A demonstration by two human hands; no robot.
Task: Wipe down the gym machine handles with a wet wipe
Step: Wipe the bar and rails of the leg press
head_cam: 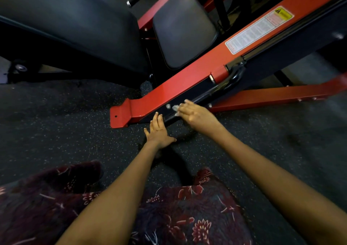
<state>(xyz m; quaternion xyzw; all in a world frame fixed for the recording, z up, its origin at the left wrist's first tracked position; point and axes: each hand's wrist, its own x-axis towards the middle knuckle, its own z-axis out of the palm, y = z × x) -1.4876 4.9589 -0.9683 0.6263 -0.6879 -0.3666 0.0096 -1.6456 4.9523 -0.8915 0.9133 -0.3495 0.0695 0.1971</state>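
Observation:
A red gym machine frame [169,89] runs diagonally from the floor at centre up to the top right, with a dark side panel and a black bar along its lower face. My right hand [195,114] presses a small white wet wipe [175,108] against that dark panel near the frame's low end. My left hand [158,130] rests flat with fingers spread on the floor, its fingertips touching the frame's bottom edge just left of the wipe. It holds nothing.
Two black padded cushions, a large one [75,25] at upper left and a smaller seat [184,29] at centre top. A second red beam [277,94] lies on the floor at right. Dark speckled rubber flooring [56,128] surrounds me. My patterned clothing [187,216] fills the bottom.

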